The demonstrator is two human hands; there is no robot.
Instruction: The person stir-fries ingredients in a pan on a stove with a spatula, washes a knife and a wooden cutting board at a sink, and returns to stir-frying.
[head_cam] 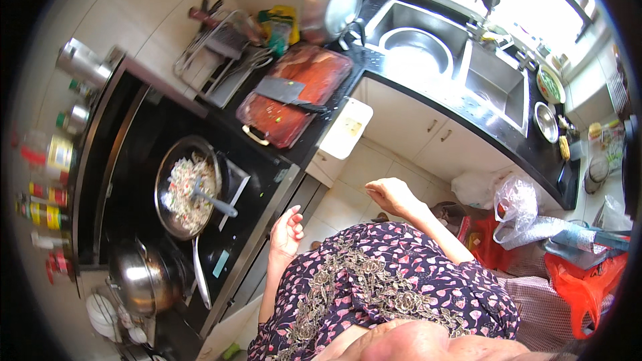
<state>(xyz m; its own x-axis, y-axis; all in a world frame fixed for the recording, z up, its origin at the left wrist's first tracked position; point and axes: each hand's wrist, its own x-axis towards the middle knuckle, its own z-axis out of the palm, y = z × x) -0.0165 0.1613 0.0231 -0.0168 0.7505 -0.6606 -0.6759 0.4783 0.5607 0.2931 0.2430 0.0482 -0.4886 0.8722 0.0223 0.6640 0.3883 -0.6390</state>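
My left hand is raised by the front edge of the stove, its fingers loosely curled and apart, with nothing in it. To its left, a frying pan of rice mixed with chopped bits rests on a burner. A grey-blue spatula leans in the rice, and the pan's metal handle points towards me. My right hand hangs in the air over the tiled floor, palm down and fingers bent, and I see no object in it. Nearest to it is a white tray at the counter's edge.
A cleaver lies on a red-brown cutting board. A steel pot stands on the stove's near side. The double sink holds a large metal basin. Plastic bags are at the right, and spice jars line the far left.
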